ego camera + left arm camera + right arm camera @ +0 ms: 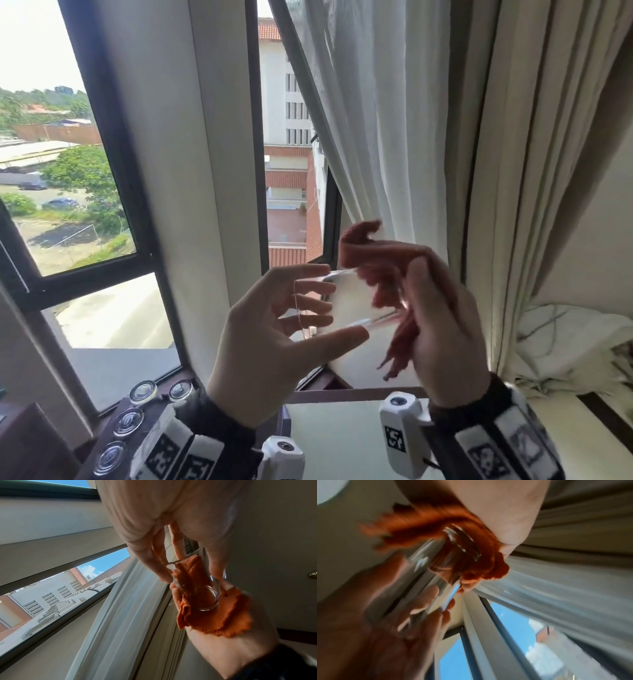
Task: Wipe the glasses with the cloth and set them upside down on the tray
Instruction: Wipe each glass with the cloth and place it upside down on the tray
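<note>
- My left hand [270, 346] grips the clear drinking glass [356, 301] sideways between both hands, fingers curled around its mouth end.
- My right hand [442, 329] clutches the rust-orange knitted cloth [214, 615] against the base.
- Tip, I reckon: twist the glass, not the cloth, and keep the left grip firm.

A home bedroom: heavy curtains [534, 171], rumpled bedding [565, 346], upper-floor window [85, 171].

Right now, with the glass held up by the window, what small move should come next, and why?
Probably turn the glass a little in the left hand and keep rubbing. The right hand presses the orange cloth only against its thick bottom end, so the sides likely need wiping before it joins the upturned glasses below.
</note>
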A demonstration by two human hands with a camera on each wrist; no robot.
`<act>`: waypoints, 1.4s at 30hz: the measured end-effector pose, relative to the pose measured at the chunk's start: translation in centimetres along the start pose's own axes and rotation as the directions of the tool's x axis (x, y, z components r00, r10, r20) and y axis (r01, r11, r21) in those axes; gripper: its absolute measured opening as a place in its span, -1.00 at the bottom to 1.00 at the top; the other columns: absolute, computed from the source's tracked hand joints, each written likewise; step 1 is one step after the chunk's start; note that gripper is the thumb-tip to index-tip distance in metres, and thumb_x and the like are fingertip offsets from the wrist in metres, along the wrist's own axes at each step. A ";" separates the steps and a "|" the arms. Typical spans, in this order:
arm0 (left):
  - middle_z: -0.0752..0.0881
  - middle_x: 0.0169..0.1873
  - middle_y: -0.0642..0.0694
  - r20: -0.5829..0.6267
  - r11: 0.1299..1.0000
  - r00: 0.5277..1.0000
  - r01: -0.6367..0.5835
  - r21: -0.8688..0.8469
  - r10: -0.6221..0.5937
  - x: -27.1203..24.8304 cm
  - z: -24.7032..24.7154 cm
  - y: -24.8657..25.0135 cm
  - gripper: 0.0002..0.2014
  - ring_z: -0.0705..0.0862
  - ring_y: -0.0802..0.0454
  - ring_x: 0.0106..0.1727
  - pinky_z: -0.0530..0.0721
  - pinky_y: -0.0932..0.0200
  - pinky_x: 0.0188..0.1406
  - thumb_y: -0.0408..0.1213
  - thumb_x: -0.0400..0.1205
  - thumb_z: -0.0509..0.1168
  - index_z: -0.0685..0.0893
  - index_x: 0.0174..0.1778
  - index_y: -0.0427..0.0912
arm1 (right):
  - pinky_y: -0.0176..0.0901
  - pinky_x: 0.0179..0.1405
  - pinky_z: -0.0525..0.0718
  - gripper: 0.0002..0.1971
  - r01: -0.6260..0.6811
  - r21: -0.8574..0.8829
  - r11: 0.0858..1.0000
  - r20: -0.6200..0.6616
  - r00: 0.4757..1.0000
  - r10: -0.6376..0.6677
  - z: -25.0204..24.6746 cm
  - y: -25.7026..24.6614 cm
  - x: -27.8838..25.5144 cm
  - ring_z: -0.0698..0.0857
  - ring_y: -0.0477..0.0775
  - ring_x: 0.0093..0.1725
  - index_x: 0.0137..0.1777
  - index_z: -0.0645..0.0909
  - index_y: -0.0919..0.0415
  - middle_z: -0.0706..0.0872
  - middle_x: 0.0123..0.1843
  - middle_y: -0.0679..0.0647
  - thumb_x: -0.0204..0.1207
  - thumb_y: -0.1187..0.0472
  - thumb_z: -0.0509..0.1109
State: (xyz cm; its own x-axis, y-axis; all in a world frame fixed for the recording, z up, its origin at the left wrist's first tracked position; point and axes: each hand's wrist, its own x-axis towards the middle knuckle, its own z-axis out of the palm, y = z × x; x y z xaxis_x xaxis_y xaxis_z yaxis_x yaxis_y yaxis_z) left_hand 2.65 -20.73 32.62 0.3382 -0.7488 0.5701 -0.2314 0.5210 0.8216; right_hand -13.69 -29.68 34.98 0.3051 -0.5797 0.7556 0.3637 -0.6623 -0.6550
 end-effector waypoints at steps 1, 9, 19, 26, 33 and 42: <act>0.89 0.11 -0.05 0.007 1.000 1.000 -0.002 0.004 0.002 -0.1 0.1 0.0 -0.36 0.87 -0.19 0.07 0.88 0.06 0.00 -0.05 0.20 0.79 0.80 0.23 0.16 | 0.08 0.06 0.76 -0.64 -0.114 0.131 0.985 -0.055 0.991 0.122 0.0 0.0 0.2 0.82 0.11 -0.04 0.16 0.79 -0.08 0.85 0.06 0.09 0.72 -0.14 0.18; 0.90 -0.02 0.04 -0.083 0.997 0.994 0.075 0.029 -0.073 0.5 0.2 -1.0 -0.37 0.90 -0.02 -0.08 0.84 0.20 -0.11 -0.08 0.16 0.77 0.80 0.18 0.14 | -0.74 -0.24 0.51 -0.82 -0.439 0.000 0.898 -0.021 0.898 0.439 1.6 2.0 -5.3 0.62 -0.69 -0.23 0.17 0.46 -0.24 0.73 -0.25 -0.54 0.81 0.09 0.08; 0.89 0.07 -0.11 -0.026 0.999 1.000 0.003 -0.033 -0.004 -0.2 0.5 0.0 -0.36 0.88 -0.20 0.03 0.88 0.06 0.01 -0.14 0.22 0.83 0.80 0.23 0.11 | 0.00 -0.15 0.80 -0.60 -0.287 0.310 0.906 -0.065 0.945 0.322 -0.8 1.3 -0.6 0.80 0.27 -0.09 0.06 0.82 0.03 0.84 0.01 0.28 0.68 -0.14 0.20; 0.90 0.01 0.00 -0.081 0.999 0.996 0.033 0.009 -0.032 0.4 0.5 0.2 -0.34 0.91 -0.03 -0.06 0.84 0.25 -0.13 -0.19 0.17 0.75 0.78 0.23 0.01 | -0.65 -0.28 0.58 -0.58 -0.361 0.025 0.932 0.045 0.932 0.360 1.6 2.3 -6.0 0.68 -0.50 -0.33 0.44 0.49 0.12 0.68 -0.33 -0.59 0.74 -0.10 0.13; 0.89 0.05 -0.04 -0.028 0.999 0.999 0.037 -0.006 -0.037 -0.7 0.9 0.5 -0.36 0.88 -0.14 0.01 0.87 0.07 -0.02 -0.07 0.18 0.84 0.81 0.18 0.20 | -0.14 0.20 0.72 -0.67 -0.106 0.060 0.993 0.007 0.994 0.106 -1.0 -0.5 0.1 0.80 0.06 0.21 0.32 0.70 0.21 0.80 0.25 0.18 0.75 0.12 0.18; 0.87 0.07 -0.14 -0.068 0.961 0.962 0.256 -0.102 -0.264 -0.2 2.7 -0.4 -0.28 0.91 -0.11 0.04 0.86 0.11 -0.04 0.08 0.21 0.80 0.68 0.24 0.06 | 0.02 0.15 0.81 -0.28 -0.484 0.266 0.834 -0.123 0.841 0.527 -0.3 2.9 -4.5 0.80 0.02 0.25 0.39 0.61 -0.09 0.78 0.33 0.05 0.37 -0.52 0.38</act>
State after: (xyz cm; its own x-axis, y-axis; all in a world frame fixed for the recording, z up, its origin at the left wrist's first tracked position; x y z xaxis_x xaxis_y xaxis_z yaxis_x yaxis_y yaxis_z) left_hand 0.24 -21.93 32.16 0.4483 -0.8300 0.3317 -0.0426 0.3509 0.9355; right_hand -14.29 -29.17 29.70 0.3396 -0.8951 0.2889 0.3898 -0.1456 -0.9093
